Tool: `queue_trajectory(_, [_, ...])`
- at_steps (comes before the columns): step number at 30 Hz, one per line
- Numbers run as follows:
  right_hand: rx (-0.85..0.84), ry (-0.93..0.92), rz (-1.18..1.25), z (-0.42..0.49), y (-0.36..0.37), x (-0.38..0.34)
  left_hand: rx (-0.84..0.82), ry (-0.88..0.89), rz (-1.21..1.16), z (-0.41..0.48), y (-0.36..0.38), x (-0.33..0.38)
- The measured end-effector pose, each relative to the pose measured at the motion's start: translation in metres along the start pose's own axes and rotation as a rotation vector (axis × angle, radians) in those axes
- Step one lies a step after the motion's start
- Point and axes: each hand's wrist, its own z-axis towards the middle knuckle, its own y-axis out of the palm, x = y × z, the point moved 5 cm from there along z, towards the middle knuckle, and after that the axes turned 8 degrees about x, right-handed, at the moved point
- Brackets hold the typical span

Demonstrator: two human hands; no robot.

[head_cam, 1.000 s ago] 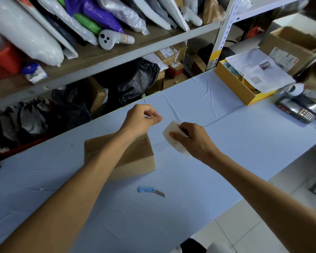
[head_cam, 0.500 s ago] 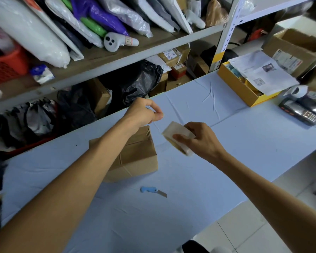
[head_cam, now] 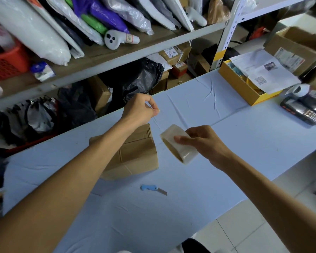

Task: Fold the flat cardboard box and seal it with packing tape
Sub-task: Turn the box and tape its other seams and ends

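A folded brown cardboard box (head_cam: 135, 157) stands on the blue table (head_cam: 244, 143), partly hidden under my left forearm. My right hand (head_cam: 202, 143) grips a roll of clear packing tape (head_cam: 179, 143) held in the air to the right of the box. My left hand (head_cam: 139, 110) hovers above the box's far corner, thumb and forefinger pinched together on the free end of the tape; the clear strip between hand and roll is hard to see.
A small blue box cutter (head_cam: 152, 189) lies on the table in front of the box. A yellow tray with papers (head_cam: 244, 88) and a handheld scanner (head_cam: 301, 112) sit at the right. Shelves with bags and parcels (head_cam: 98, 57) run behind the table.
My left hand has risen and moved away from the roll, widening the gap. My right hand has turned the roll so its open core faces down-left.
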Motion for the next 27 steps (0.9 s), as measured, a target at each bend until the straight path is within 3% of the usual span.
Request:
queue_trajectory(5, [0.164,0.232,-0.331,-0.006,0.007,0.038,-0.025,0.101,0.101,0.000,0.006,0.010])
queue_trajectory(10, [0.145,0.316,-0.187,-0.013,0.004,0.040,-0.012,0.094,0.080,0.002,0.014,-0.007])
queue_trajectory(14, [0.014,0.260,-0.133,-0.017,0.012,0.031,-0.052,0.134,0.061,0.008,0.003,-0.005])
queue_trajectory(18, [0.014,0.246,-0.088,-0.016,0.013,0.025,-0.042,0.161,0.035,0.012,-0.004,-0.007])
queue_trajectory(23, [0.104,0.320,-0.211,-0.014,0.017,0.026,0.073,0.211,-0.031,0.015,-0.009,-0.005])
queue_trajectory(27, [0.118,0.386,-0.311,-0.019,0.021,0.036,0.061,0.226,0.001,0.014,-0.005,-0.009])
